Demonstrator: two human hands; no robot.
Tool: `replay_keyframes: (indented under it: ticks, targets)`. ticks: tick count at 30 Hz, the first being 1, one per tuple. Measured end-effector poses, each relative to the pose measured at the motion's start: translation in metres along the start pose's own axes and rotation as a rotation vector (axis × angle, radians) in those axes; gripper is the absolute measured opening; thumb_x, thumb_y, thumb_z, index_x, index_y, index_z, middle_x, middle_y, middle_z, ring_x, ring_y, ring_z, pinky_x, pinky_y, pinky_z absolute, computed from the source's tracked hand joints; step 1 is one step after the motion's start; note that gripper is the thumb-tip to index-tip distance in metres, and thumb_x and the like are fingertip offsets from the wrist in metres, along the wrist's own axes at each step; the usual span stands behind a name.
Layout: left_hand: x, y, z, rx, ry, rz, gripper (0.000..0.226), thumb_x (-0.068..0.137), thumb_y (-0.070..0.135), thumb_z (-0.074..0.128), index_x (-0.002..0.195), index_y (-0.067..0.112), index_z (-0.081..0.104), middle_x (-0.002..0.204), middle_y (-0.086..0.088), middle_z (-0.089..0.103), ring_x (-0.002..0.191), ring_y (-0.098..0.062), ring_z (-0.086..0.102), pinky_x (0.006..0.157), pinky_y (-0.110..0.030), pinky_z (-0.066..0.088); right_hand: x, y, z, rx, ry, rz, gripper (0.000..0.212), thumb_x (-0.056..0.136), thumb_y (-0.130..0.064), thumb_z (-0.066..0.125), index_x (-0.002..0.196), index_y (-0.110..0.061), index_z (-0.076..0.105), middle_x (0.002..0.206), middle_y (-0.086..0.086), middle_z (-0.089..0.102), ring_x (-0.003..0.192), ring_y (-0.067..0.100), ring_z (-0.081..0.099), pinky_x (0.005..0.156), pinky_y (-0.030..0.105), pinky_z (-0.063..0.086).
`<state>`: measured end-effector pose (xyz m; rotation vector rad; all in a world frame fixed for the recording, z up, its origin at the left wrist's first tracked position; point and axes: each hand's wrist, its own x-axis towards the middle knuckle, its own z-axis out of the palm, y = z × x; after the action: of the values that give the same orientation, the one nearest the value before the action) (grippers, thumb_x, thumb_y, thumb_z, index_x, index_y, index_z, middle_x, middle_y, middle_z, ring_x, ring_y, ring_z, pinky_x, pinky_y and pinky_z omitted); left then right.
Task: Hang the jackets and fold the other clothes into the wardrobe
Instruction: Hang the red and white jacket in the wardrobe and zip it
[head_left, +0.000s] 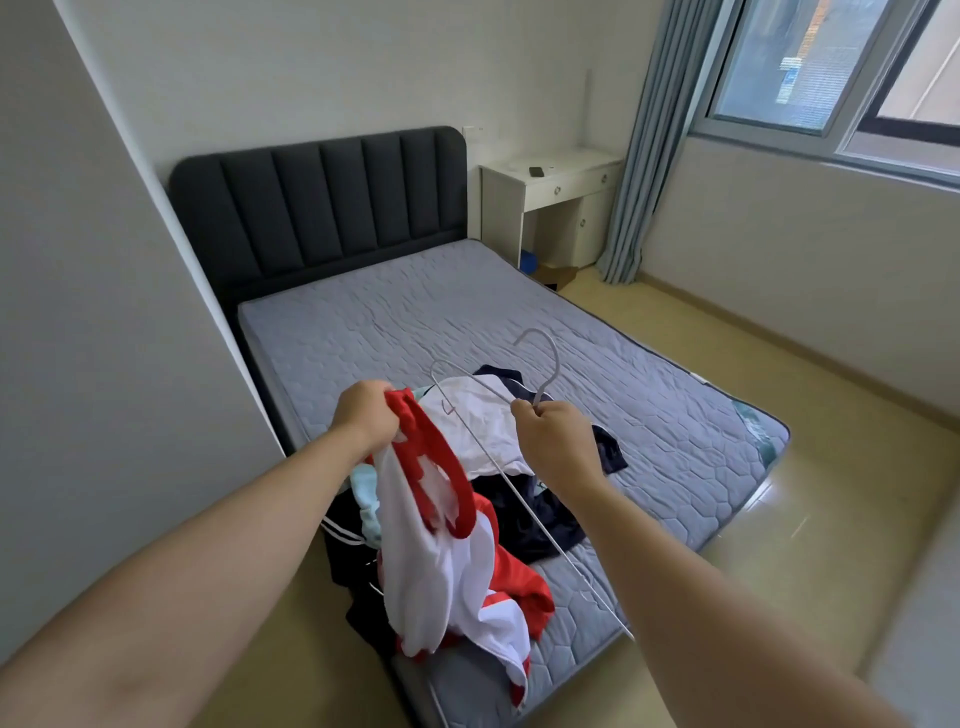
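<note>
My left hand (366, 415) grips the red collar of a red and white jacket (447, 561), which hangs down over the foot of the bed. My right hand (553, 441) holds a thin metal hanger (545, 364) by the neck below its hook, with the wire frame slanting toward me beside the jacket. Behind both hands a pile lies on the grey mattress (519, 312): a white garment (478, 421), dark navy clothes (540, 519), a light blue piece (363, 488) and a black garment with white stripes (348, 551).
A dark padded headboard (322, 197) stands at the far end of the bed. A white desk (550, 202) with a small dark object sits in the corner beside a blue curtain (649, 156) and a window (831, 78). A wall runs along the left.
</note>
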<state>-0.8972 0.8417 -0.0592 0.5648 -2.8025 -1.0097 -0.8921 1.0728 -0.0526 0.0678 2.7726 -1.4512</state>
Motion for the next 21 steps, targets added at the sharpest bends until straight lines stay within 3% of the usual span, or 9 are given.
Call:
replay_keyframes:
  ticks: [1,5,8,10,12,15,18,19,21]
  targets:
    - [0.002,-0.006,0.0,0.062,0.024,-0.016,0.005,0.084,0.009,0.068,0.081,0.01,0.064,0.095,-0.02,0.071,0.095,-0.036,0.066,0.073,-0.034,0.046,-0.001,0.0,0.0,0.005,-0.001,0.005,0.048,0.088,-0.035,0.048,0.042,-0.021,0.043,0.034,-0.008,0.034,0.043,0.016,0.031,0.05,0.03,0.028]
    - [0.011,-0.032,0.003,0.084,0.074,-0.214,0.044,0.086,0.017,0.073,0.12,-0.002,0.051,0.124,-0.028,0.06,0.117,-0.043,0.057,0.093,-0.041,0.046,-0.001,0.004,0.001,0.056,-0.061,-0.037,0.053,0.088,-0.031,0.054,0.042,-0.015,0.033,0.037,-0.008,0.026,0.04,0.013,0.025,0.051,0.033,0.027]
    - [0.017,-0.047,0.003,0.031,0.098,-0.303,0.061,0.092,0.04,0.068,0.129,-0.004,0.047,0.131,-0.028,0.057,0.121,-0.043,0.056,0.095,-0.042,0.046,-0.001,0.007,0.005,0.074,-0.114,-0.054,0.057,0.089,-0.03,0.058,0.042,-0.015,0.029,0.04,-0.008,0.023,0.039,0.011,0.022,0.05,0.031,0.024]
    - [0.02,-0.053,-0.001,0.025,0.103,-0.339,0.069,0.097,0.056,0.051,0.125,-0.007,0.058,0.128,-0.028,0.06,0.121,-0.041,0.056,0.097,-0.04,0.045,0.0,0.009,0.009,0.077,-0.154,-0.039,0.059,0.089,-0.032,0.06,0.041,-0.016,0.029,0.04,-0.009,0.023,0.038,0.012,0.022,0.05,0.03,0.025]
    - [0.026,-0.058,-0.007,-0.05,0.147,-0.381,0.068,0.101,0.055,0.041,0.122,-0.006,0.064,0.128,-0.027,0.061,0.122,-0.04,0.056,0.099,-0.039,0.044,0.002,0.01,0.013,0.059,-0.211,-0.028,0.06,0.088,-0.035,0.061,0.041,-0.016,0.03,0.04,-0.009,0.023,0.036,0.012,0.022,0.049,0.029,0.026]
    - [0.03,-0.064,-0.011,-0.134,0.128,-0.397,0.06,0.096,0.05,0.055,0.115,-0.006,0.067,0.119,-0.024,0.065,0.114,-0.04,0.06,0.094,-0.039,0.048,0.002,0.012,0.02,-0.055,-0.311,-0.046,0.055,0.085,-0.039,0.061,0.041,-0.016,0.036,0.037,-0.009,0.026,0.033,0.01,0.023,0.046,0.026,0.025]
    - [0.023,-0.057,-0.01,-0.366,0.036,-0.356,0.015,0.079,0.015,0.076,0.078,0.002,0.069,0.074,-0.01,0.063,0.077,-0.028,0.06,0.069,-0.031,0.049,0.002,0.013,0.028,-0.148,-0.348,-0.065,0.051,0.083,-0.039,0.059,0.041,-0.017,0.04,0.036,-0.008,0.031,0.033,0.011,0.028,0.046,0.027,0.027]
    - [0.021,-0.051,-0.01,-0.415,-0.008,-0.338,0.019,0.074,0.001,0.071,0.061,0.008,0.059,0.061,-0.005,0.053,0.067,-0.024,0.051,0.06,-0.027,0.042,0.002,0.013,0.032,-0.168,-0.344,-0.068,0.051,0.083,-0.039,0.058,0.041,-0.017,0.041,0.036,-0.008,0.032,0.035,0.011,0.029,0.047,0.028,0.028]
    - [0.016,-0.039,-0.011,-0.411,-0.092,-0.261,0.03,0.067,-0.014,0.06,0.055,0.012,0.049,0.056,-0.003,0.046,0.062,-0.021,0.044,0.055,-0.025,0.036,0.003,0.012,0.037,-0.189,-0.32,-0.072,0.051,0.084,-0.038,0.057,0.042,-0.015,0.039,0.038,-0.006,0.033,0.042,0.015,0.033,0.048,0.028,0.029]
